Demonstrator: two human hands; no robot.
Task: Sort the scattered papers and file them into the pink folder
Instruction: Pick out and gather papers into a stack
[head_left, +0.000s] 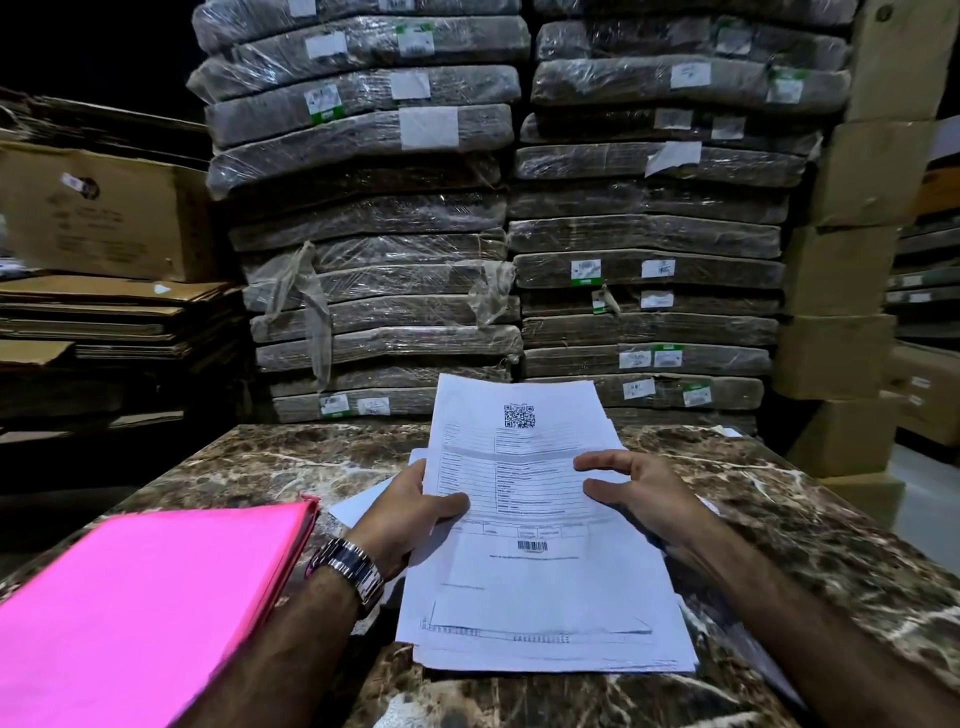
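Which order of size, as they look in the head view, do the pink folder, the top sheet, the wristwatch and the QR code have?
1. top sheet and pink folder: about alike; the folder is cut by the frame edge and nearer, so unranked.
2. wristwatch.
3. QR code, the smallest.

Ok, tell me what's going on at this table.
A person is sorting printed sheets at the marble table. The left hand grips the stack of papers by its left edge, thumb on top. The right hand, fingers spread, is at the top sheet's right edge. A few loose sheets lie under the stack. The pink folder lies closed on the table to the left, and neither hand touches it.
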